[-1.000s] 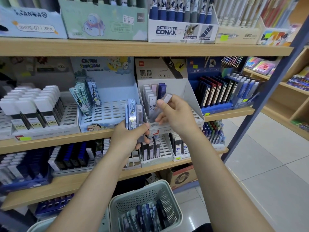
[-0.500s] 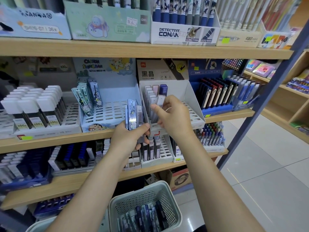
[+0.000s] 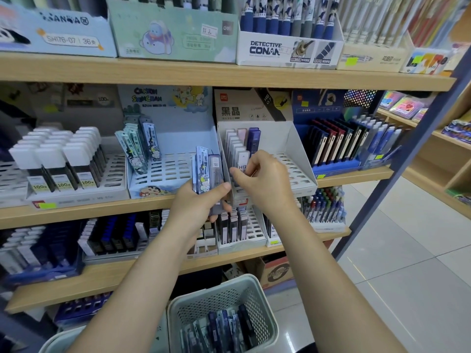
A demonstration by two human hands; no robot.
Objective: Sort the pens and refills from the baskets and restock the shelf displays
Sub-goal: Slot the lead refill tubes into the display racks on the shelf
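A small bundle of slim blue and clear plastic refill cases was held upright in the left hand, protruding above the curled grip. The right hand, fingers curled, possibly pinched a white refill case in the white cardboard display tray.

Wooden shelving on blue uprights, glossy grey tiled floor
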